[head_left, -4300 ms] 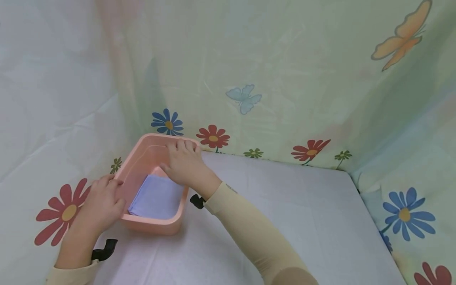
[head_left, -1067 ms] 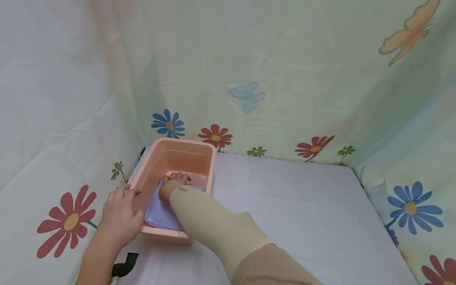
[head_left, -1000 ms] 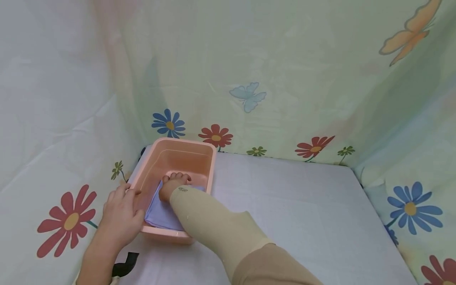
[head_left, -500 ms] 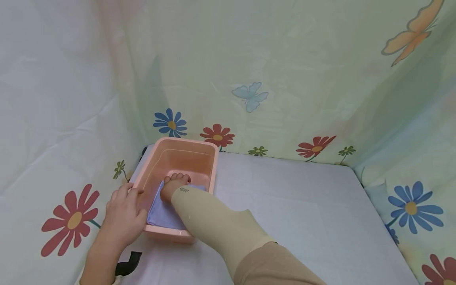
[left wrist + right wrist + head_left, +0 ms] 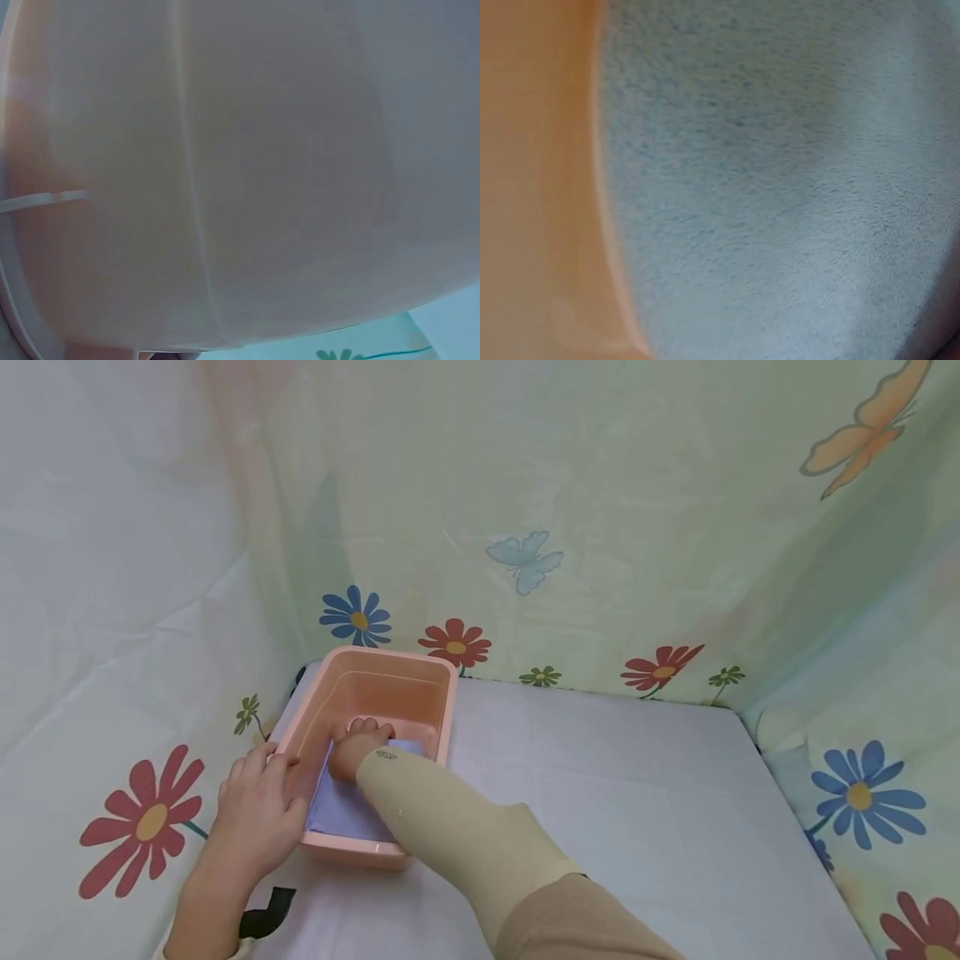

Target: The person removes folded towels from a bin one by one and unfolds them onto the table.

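Note:
A pink plastic tub (image 5: 442, 693) stands at the left end of the table, with a folded lavender-blue cloth (image 5: 341, 810) on its floor. My left hand (image 5: 255, 814) holds the tub's left rim near the front corner, fingers over the edge. The tub's wall (image 5: 262, 172) fills most of the left wrist view. My right hand (image 5: 356, 752) reaches down inside the tub onto the cloth, its fingers bent and their tips hidden; I cannot tell whether they pinch it. In the right wrist view the cloth (image 5: 742, 180) lies close, beside the tub's wall (image 5: 540, 180).
The table (image 5: 615, 802) has a pale cover and stretches off to the right. Behind it hangs a curtain (image 5: 637, 527) printed with flowers and butterflies, which also closes off both sides. A black strap end (image 5: 268, 914) sticks out at my left wrist.
Earlier both hands were at the tub's rim; my right hand has since gone down onto the cloth. In the last half second it and the cloth shift slightly left and away.

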`<state>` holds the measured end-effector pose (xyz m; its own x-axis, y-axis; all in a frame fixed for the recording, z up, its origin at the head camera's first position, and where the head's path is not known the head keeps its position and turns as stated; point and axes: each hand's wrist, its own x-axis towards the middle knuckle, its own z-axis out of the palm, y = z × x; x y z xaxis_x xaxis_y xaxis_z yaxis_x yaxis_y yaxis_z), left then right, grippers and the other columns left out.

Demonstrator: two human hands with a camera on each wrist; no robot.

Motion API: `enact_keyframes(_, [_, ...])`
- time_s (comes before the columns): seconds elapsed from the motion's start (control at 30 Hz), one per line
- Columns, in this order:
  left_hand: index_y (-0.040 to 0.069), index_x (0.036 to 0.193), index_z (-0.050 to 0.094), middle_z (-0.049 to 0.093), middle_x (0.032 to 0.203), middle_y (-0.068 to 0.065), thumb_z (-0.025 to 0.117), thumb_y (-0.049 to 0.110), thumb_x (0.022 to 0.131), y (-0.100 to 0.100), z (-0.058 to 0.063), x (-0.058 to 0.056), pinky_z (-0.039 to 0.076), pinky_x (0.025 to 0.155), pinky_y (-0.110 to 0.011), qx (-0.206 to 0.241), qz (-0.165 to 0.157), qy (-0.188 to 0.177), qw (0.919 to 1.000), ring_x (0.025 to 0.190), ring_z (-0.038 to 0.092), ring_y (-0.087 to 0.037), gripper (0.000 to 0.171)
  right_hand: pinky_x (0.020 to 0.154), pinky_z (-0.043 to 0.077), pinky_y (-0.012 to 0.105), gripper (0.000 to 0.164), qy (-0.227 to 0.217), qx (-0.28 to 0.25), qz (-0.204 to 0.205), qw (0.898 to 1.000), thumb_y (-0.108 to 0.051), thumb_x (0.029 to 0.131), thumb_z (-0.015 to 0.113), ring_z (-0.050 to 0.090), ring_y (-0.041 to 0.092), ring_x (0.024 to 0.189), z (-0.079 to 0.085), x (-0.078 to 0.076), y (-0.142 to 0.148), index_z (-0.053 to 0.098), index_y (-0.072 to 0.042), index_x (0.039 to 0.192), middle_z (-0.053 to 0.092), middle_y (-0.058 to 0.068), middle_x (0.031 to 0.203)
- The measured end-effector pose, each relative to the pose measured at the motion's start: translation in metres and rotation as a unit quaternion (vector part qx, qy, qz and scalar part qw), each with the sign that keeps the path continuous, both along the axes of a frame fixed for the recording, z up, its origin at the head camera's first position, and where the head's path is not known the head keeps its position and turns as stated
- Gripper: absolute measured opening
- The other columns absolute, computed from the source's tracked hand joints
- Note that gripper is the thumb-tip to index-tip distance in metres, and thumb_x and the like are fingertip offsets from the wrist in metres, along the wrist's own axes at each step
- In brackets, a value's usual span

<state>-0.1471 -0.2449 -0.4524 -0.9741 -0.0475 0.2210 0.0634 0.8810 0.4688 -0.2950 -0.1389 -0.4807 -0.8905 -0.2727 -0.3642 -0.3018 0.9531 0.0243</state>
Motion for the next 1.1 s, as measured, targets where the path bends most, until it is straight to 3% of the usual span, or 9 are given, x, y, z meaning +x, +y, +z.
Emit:
enact_keyframes(0.2, [-0.002,0.142,0.059,0.046,0.153,-0.03,0.075,0.014,0.085,0.0,0.001,0.001,0.038,0.108,-0.079,-0.001,0.0,0.006,1.0,0.132,0.044,-0.05,0.061,0.108,0.044,0.054,0.048,0.023,-0.008,0.004,1.0,-0.044,0.106,0.05,0.047,0.024,0.126,0.009,0.003,0.002,0.045,-0.034,0.153,0.054,0.002,0.138])
enact_keyframes(0.43, [-0.003,0.139,0.06,0.046,0.152,-0.03,0.073,0.013,0.086,0.001,0.003,0.001,0.038,0.106,-0.078,-0.002,-0.006,0.015,0.9999,0.132,0.043,-0.05,0.057,0.104,0.044,0.058,0.046,0.039,0.017,-0.009,0.999,-0.045,0.105,0.052,0.047,0.025,0.127,0.002,-0.009,-0.006,0.044,-0.039,0.151,0.053,0.0,0.137])
enact_keyframes(0.57, [-0.004,0.138,0.06,0.046,0.151,-0.031,0.07,0.012,0.088,0.0,0.004,0.003,0.036,0.106,-0.077,-0.003,-0.006,0.012,0.9999,0.133,0.043,-0.051,0.054,0.098,0.046,0.057,0.043,0.043,0.031,-0.007,0.999,-0.047,0.104,0.054,0.048,0.024,0.124,0.011,-0.006,-0.008,0.046,-0.039,0.145,0.053,-0.001,0.134])
enact_keyframes(0.8, [-0.004,0.14,0.06,0.046,0.153,-0.03,0.07,0.013,0.087,0.001,0.002,0.005,0.036,0.105,-0.078,-0.001,-0.002,0.006,1.0,0.135,0.042,-0.051,0.056,0.1,0.045,0.054,0.031,0.043,0.027,0.01,0.999,-0.042,0.106,0.054,0.048,0.025,0.12,0.046,0.014,0.001,0.047,-0.031,0.134,0.051,0.001,0.128])
enact_keyframes(1.0, [-0.005,0.142,0.059,0.046,0.153,-0.03,0.07,0.014,0.087,0.005,0.003,0.003,0.037,0.105,-0.077,0.0,0.0,0.004,1.0,0.135,0.042,-0.05,0.059,0.092,0.045,0.054,0.021,0.088,0.004,0.043,0.995,-0.039,0.108,0.052,0.048,0.026,0.116,0.05,0.003,0.011,0.048,-0.032,0.128,0.052,0.002,0.126])
enact_keyframes(1.1, [-0.005,0.141,0.059,0.047,0.151,-0.031,0.07,0.013,0.087,0.005,0.003,0.003,0.038,0.104,-0.076,-0.002,0.002,0.011,0.9999,0.133,0.042,-0.05,0.058,0.088,0.045,0.052,0.024,0.112,-0.005,0.07,0.991,-0.038,0.109,0.048,0.049,0.027,0.117,0.059,-0.001,0.016,0.047,-0.032,0.132,0.053,0.003,0.13])
